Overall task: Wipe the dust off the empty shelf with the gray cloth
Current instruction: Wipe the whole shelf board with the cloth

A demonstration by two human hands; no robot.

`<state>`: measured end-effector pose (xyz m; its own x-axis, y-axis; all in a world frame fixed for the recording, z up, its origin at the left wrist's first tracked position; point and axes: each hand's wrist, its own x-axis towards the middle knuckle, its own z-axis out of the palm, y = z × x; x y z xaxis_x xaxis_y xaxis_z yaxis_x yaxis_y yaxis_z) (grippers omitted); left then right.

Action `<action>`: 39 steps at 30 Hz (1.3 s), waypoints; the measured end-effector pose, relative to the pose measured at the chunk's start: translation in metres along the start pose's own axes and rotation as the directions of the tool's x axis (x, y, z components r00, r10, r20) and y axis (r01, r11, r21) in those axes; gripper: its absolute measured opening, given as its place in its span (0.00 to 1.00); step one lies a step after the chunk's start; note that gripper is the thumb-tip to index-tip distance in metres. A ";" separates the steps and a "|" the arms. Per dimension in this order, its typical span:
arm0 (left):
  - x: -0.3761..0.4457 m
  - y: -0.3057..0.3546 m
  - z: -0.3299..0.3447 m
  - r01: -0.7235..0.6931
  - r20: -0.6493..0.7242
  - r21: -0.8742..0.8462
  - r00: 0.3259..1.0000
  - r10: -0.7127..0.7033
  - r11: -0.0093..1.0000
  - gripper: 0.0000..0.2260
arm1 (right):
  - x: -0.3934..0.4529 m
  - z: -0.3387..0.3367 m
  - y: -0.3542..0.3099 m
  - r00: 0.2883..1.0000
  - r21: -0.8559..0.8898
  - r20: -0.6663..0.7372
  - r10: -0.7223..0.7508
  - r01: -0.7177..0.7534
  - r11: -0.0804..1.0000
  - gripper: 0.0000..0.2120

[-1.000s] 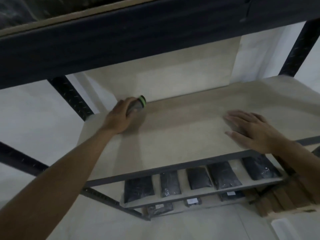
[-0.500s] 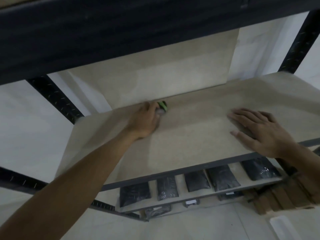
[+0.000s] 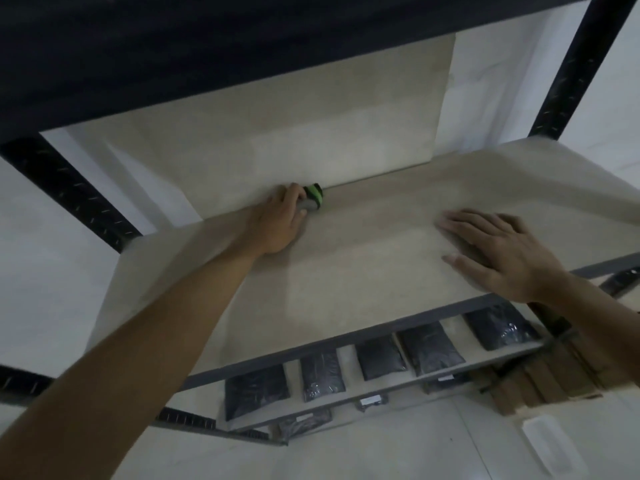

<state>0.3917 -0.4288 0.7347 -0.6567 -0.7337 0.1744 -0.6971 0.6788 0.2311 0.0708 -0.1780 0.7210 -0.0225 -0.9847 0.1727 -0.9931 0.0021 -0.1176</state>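
- Gripping the cloth (image 3: 311, 200), the left hand (image 3: 277, 220) presses it on the shelf (image 3: 346, 289) at the far edge, left of centre.
- Right hand (image 3: 502, 251) lies open and flat on the shelf's near right.
- Dark bags (image 3: 381, 356) sit on the shelf below.

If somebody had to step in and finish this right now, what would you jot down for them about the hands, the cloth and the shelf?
Left hand: reached deep into the shelf, closed on the gray cloth, which has a green edge and sits pressed against the back corner where the board meets the rear panel.
Right hand: flat, fingers spread, palm down near the shelf's front edge, holding nothing.
Empty shelf: nothing on it but the hands and cloth.
Done: cannot tell from the picture how much has been wiped; dust is not visible in this dim light.
Left: probably sweep the cloth along the back and over the rest of the board.
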 end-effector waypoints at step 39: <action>-0.109 0.122 0.002 -0.320 0.083 -0.119 0.940 0.331 0.940 0.13 | 0.000 0.001 0.002 1.000 0.028 -0.017 -0.024 0.025 0.999 0.30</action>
<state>0.3777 -0.2664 0.7424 -0.8717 -0.4630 0.1609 -0.4107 0.8691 0.2757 0.0690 -0.1777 0.7201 -0.0003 -0.9813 0.1923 -0.9897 -0.0272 -0.1403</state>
